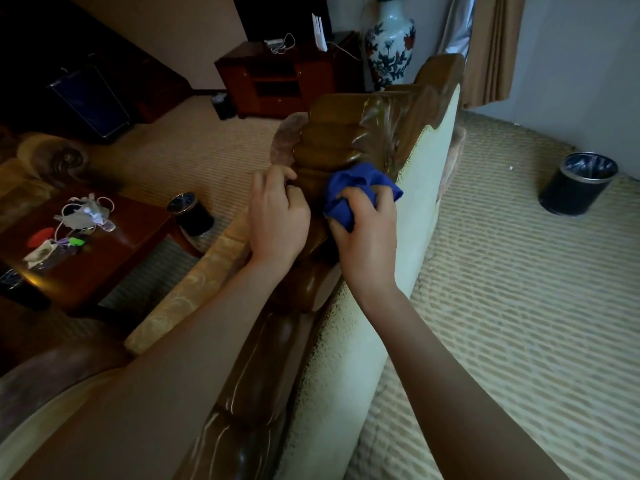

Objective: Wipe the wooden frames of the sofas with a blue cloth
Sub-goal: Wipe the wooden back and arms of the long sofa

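Observation:
A carved, glossy brown wooden frame (349,133) runs along the top of a sofa back from the lower middle up to the centre. My right hand (363,233) grips a bunched blue cloth (356,188) and presses it against the right side of the carved wood. My left hand (277,216) sits on the left side of the same carving, its fingers curled round the wooden edge. The sofa's pale cream back panel (412,216) drops away to the right of the frame.
A dark wooden coffee table (138,233) with scattered small items stands at left, a black bin (190,213) beside it. Another black bin (578,183) sits on the carpet at right. A TV cabinet (284,77) and a large painted vase (389,43) stand behind.

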Demonstrator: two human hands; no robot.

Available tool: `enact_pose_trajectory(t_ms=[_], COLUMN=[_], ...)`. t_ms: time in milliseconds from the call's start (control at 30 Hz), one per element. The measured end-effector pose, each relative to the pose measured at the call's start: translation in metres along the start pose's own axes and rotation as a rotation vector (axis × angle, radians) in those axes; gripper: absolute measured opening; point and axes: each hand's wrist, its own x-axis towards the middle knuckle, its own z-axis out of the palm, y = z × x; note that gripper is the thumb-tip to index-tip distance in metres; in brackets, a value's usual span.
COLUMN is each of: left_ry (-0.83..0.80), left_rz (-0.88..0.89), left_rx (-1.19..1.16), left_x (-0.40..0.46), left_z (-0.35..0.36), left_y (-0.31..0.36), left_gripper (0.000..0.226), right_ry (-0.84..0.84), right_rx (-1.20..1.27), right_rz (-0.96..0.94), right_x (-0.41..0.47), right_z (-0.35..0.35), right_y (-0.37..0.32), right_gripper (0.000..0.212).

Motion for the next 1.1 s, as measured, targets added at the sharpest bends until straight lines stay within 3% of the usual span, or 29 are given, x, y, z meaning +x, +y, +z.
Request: enact_pose_trajectory(t_ms=[167,300,400,500,567,700,867,1000,1100], left_ry=[0.003,-0.01,-0.028,-0.024,-0.017,-0.015,-0.013,-0.029,-0.063], left_rz=[0.019,0.008,0.016,0.029,0.033,0.024,0.028,0.005,-0.029], left_rx=[-0.005,-0.03,-0.079,-0.092,-0.106,-0.128,-0.139,-0.153,-0.207], left_x=[-0.001,-0.001,-0.001,-0.001,0.001,0.003,0.005,0.005,0.004], left_z=[-0.001,-0.003,-0.004,-0.003,-0.002,-0.002,-0.001,-0.002,-0.008], left_y=[-0.003,-0.005,-0.005,-0.006,-0.007,-0.009,-0.011,-0.008,-0.005], left_gripper=[0.026,0.024,0.022,0.028,0.029,0.024,0.022,0.02,0.019], right_ry=[-0.002,-0.107,-0.146,-0.005,0.075,0.11,0.151,0.144,0.104], right_rx=[-0.266,-0.362,-0.23,0.24,0.526,0.652,0.612,0.709,0.694], right_rz=[-0.004,-0.174,-0.151,0.344,0.541,0.578,0.496,0.535,0.553], right_x=[0.003,0.008,0.006,-0.004,-0.004,0.008,-0.02,-0.072,-0.11], right_z=[-0.003,-0.015,-0.016,-0.01,0.0,0.013,0.024,0.025,0.024], right_y=[-0.011,-0.002,0.032,0.068,0.066,0.034,0.024,-0.001,-0.022], right_gripper=[0.034,0.04,0.036,0.019,0.013,0.024,0.035,0.02,0.029])
